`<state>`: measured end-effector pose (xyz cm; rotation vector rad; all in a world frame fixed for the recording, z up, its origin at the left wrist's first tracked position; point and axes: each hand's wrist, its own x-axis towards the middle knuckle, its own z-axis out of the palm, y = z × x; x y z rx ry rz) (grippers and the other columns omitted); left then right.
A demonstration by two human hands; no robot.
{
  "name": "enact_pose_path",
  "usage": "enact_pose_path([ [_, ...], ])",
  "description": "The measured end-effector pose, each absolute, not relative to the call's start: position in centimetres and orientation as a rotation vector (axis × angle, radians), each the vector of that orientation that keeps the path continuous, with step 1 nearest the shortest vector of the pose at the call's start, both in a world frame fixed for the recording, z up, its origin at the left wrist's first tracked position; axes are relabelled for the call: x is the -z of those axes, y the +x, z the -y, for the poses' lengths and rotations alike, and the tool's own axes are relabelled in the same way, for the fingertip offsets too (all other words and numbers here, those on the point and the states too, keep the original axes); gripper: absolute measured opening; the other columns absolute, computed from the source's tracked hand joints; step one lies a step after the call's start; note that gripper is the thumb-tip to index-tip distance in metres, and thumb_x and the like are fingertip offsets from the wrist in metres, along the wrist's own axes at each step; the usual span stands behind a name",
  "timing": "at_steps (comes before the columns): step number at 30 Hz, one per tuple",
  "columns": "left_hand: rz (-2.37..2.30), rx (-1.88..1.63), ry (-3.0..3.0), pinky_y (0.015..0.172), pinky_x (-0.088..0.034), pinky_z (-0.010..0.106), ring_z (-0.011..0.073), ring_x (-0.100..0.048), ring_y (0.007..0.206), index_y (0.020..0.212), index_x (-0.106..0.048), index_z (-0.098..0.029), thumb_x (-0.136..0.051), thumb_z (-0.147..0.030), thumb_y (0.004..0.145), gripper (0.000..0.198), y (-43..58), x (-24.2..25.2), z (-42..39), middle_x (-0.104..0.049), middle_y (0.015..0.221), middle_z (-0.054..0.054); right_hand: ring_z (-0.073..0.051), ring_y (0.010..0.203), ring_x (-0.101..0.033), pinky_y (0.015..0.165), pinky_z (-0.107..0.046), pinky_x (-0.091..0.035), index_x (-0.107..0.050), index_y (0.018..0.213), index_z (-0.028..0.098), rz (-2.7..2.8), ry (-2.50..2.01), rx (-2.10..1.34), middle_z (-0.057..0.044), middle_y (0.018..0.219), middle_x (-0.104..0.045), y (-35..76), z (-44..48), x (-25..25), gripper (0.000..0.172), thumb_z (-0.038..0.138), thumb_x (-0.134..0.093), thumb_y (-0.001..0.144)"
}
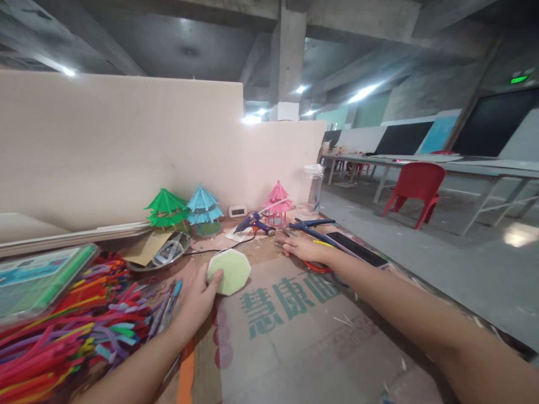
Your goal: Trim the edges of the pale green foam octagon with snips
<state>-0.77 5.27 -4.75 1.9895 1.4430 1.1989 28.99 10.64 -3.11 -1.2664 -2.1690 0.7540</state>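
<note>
My left hand (204, 294) is closed on a pale green octagonal piece (231, 274) with a white edge, thumb on its face. My right hand (297, 248) reaches to the tabletop with its fingers bent together; anything between the fingertips is too small to make out. Just beyond them lies a blue hot glue gun (253, 223) with a dark cord. Close by are dark-handled pliers (314, 225) and a red-orange loop (316, 268), partly under my right forearm. Behind stand small pavilion-like paper models, one green (165, 207), one blue (204, 205) and one pink (278, 199).
Colourful pipe cleaners (63, 336) and a clear plastic case (44, 280) fill the left side. A metal dish (170, 252), pens (168, 306), a phone (357, 249) and a clear jar (312, 191) surround the printed board (290, 336). A pale partition (118, 146) rises behind.
</note>
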Motion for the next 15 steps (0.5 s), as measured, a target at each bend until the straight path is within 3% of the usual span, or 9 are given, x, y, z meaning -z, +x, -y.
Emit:
enact_pose_path([
  [3, -1.435, -1.198, 1.968, 0.077, -0.045, 0.035, 0.0226, -0.058, 0.084, 0.088, -0.053, -0.020, -0.043, -0.049, 0.081, 0.032, -0.7, 4.8, -5.2, -0.063, 0.086, 0.004, -0.017, 0.067, -0.061, 0.070, -0.033, -0.047, -0.056, 0.065, 0.017, 2.259, -1.197, -0.920, -0.006, 0.072, -0.067, 30.2, -9.1, 2.6, 0.040, 0.050, -0.044, 0.085],
  [6, -1.430, -1.209, 1.952, 0.081, -0.044, 0.036, 0.0233, -0.058, 0.087, 0.091, -0.054, -0.019, -0.043, -0.049, 0.080, 0.034, -0.6, 4.7, -5.2, -0.064, 0.088, 0.005, -0.018, 0.066, -0.063, 0.062, -0.032, -0.047, -0.052, 0.065, 0.017, 2.190, -0.938, -1.356, -0.011, 0.081, -0.069, 31.1, -7.1, 2.2, 0.050, 0.060, -0.038, 0.085],
  [11, -1.392, -1.264, 1.915, 0.086, -0.043, 0.038, 0.0245, -0.058, 0.092, 0.092, -0.057, -0.019, -0.046, -0.051, 0.078, 0.037, -0.7, 5.0, -5.5, -0.065, 0.090, 0.006, -0.011, 0.050, -0.051, 0.046, -0.023, -0.035, -0.051, 0.070, 0.017, 1.998, -1.058, -1.204, -0.007, 0.077, -0.067, 30.2, -5.3, 2.9, 0.053, 0.068, -0.043, 0.079],
  [13, -1.398, -1.312, 1.859, 0.084, -0.044, 0.038, 0.0238, -0.058, 0.089, 0.091, -0.059, -0.019, -0.050, -0.050, 0.076, 0.036, -1.0, 5.4, -5.9, -0.065, 0.088, 0.005, -0.012, 0.050, -0.052, 0.045, -0.023, -0.035, -0.051, 0.065, 0.016, 2.061, -1.037, -1.258, -0.009, 0.075, -0.066, 29.3, -4.9, 3.1, 0.056, 0.070, -0.046, 0.076],
  [15, -1.405, -1.340, 1.790, 0.082, -0.045, 0.037, 0.0230, -0.059, 0.087, 0.091, -0.060, -0.018, -0.054, -0.050, 0.075, 0.036, -1.4, 5.7, -6.4, -0.065, 0.087, 0.004, -0.016, 0.061, -0.058, 0.052, -0.025, -0.040, -0.050, 0.066, 0.016, 2.075, -1.016, -1.239, -0.010, 0.075, -0.066, 28.3, -4.9, 3.1, 0.056, 0.067, -0.034, 0.083],
])
